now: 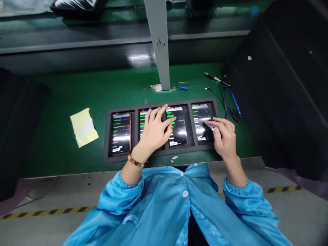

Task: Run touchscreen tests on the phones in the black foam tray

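Observation:
A dark foam tray (108, 136) holds several smartphones in separate slots, their lit screens showing green-marked lines of text. My left hand (156, 131), with a beaded bracelet (135, 162) at the wrist, spreads its fingers over the two middle phones. It covers much of the left-middle phone (142, 118), and a finger reaches onto the right-middle phone (180, 131). At the tray's right end, my right hand (226, 138) points its extended fingers at the rightmost phone (201, 124), touching or just above its screen. The orange-edged phone (121, 133) lies untouched in the leftmost slot. Neither hand grips anything.
A yellow paper (84, 128) lies left of the tray on the green table (61, 92). Behind the tray stand a grey post (161, 51) and a blue cap (182, 88). Black cables (223, 97), a pen (212, 77) and a blue pen (235, 102) lie right. Dark panels flank both sides.

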Demonstrator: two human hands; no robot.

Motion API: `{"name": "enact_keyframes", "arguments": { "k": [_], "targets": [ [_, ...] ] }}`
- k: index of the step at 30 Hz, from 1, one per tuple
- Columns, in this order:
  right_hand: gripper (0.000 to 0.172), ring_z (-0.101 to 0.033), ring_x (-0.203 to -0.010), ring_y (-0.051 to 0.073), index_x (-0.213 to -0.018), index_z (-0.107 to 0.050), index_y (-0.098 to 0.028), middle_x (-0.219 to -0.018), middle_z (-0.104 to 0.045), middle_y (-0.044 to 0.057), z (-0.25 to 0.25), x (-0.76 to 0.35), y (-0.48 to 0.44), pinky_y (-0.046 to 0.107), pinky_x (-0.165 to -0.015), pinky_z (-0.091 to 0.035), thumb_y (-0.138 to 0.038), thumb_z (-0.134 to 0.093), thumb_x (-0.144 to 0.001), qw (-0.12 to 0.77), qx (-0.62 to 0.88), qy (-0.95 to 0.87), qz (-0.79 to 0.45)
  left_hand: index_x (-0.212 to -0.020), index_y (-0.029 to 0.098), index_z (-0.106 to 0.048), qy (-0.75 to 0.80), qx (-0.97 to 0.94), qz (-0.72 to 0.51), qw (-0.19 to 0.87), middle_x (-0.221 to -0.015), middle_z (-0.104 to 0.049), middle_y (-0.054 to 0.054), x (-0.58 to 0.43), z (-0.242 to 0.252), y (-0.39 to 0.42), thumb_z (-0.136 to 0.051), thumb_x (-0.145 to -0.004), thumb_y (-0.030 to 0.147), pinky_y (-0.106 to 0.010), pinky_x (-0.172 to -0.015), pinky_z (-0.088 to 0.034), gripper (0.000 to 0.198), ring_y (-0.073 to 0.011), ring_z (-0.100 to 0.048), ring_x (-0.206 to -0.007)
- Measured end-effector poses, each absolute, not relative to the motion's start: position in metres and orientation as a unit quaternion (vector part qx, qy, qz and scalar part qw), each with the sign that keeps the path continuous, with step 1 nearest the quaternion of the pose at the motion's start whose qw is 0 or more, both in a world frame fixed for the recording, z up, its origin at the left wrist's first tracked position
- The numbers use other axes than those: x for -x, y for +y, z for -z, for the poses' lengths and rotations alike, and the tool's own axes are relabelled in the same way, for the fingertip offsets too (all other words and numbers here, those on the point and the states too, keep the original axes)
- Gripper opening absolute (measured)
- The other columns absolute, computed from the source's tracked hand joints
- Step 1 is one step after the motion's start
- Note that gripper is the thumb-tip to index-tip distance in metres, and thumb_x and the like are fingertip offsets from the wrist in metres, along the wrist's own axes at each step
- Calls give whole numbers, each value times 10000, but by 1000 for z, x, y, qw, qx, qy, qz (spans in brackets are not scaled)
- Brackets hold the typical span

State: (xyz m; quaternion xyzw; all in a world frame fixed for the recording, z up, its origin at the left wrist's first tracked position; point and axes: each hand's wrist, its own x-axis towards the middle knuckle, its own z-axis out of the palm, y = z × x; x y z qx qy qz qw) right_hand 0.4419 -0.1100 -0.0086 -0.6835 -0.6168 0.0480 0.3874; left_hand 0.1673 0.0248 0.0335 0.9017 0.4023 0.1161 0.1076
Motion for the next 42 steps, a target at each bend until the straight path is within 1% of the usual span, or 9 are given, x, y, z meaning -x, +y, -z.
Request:
{"name": "enact_keyframes", "arguments": {
  "k": [6,12,16,22,25,29,32,37,42],
  "targets": [
    [319,-743,-1229,287,-1209,-783,-280,-1190,-830,51,11,-445,-114,571,-1203,-457,-282,-488,-1087,401,647,-646,-48,-1424,331,-749,424,-892,-114,105,-1789,-379,-59,-177,-30,39,-500,-1074,325,-689,-1376,-203,430,-376,-384,-1607],
    [337,-716,-1263,302,-1230,-785,-279,-1223,-811,73,7,-444,-112,575,-1181,-472,-266,-481,-1084,381,657,-648,-48,-1407,319,-752,418,-887,-150,122,-1737,-462,-68,-172,-37,38,-507,-1071,322,-690,-1371,-202,415,-363,-437,-1574],
    [343,-713,-1268,303,-1246,-782,-281,-1237,-807,73,6,-444,-113,580,-1188,-464,-272,-477,-1090,377,657,-651,-53,-1381,321,-750,453,-857,-216,120,-1651,-566,-66,-134,-47,34,-498,-1080,332,-648,-1355,-260,393,-323,-504,-1528],
    [342,-674,-1331,317,-1296,-767,-296,-1320,-765,90,0,-428,-113,595,-1197,-452,-285,-494,-1089,356,640,-677,-71,-1285,308,-797,533,-793,-280,94,-1526,-656,-70,-43,-48,21,-531,-1081,341,-599,-1272,-400,337,-335,-575,-1436],
    [357,-659,-1357,321,-1331,-751,-274,-1353,-748,111,-5,-407,-108,577,-1168,-471,-261,-495,-1085,360,610,-699,-94,-1275,312,-802,566,-766,-294,84,-1513,-658,-77,-8,-40,10,-549,-1079,342,-602,-1269,-407,322,-346,-555,-1438],
    [378,-652,-1368,323,-1365,-730,-277,-1332,-771,99,-10,-377,-96,588,-1180,-461,-229,-495,-1072,352,569,-733,-125,-1265,292,-810,578,-757,-289,91,-1511,-652,-98,13,-29,1,-550,-1079,354,-608,-1257,-429,326,-352,-544,-1438],
    [391,-640,-1381,330,-1383,-720,-284,-1339,-770,100,-10,-366,-89,601,-1181,-462,-224,-496,-1068,341,559,-743,-135,-1265,300,-820,562,-782,-251,103,-1601,-580,-94,15,-25,2,-535,-1076,355,-633,-1290,-391,346,-361,-494,-1494],
    [388,-641,-1375,334,-1380,-719,-273,-1357,-748,117,-9,-369,-92,595,-1151,-480,-224,-480,-1079,348,576,-729,-128,-1384,330,-779,572,-787,-202,111,-1696,-486,-84,14,-23,10,-488,-1079,343,-676,-1305,-341,422,-380,-438,-1529],
    [379,-634,-1382,336,-1374,-723,-274,-1360,-744,114,-8,-368,-96,586,-1159,-471,-227,-492,-1078,347,588,-719,-127,-1381,317,-774,565,-783,-231,121,-1680,-508,-82,15,-23,9,-481,-1090,368,-625,-1324,-339,416,-356,-451,-1544]
  ]
}}
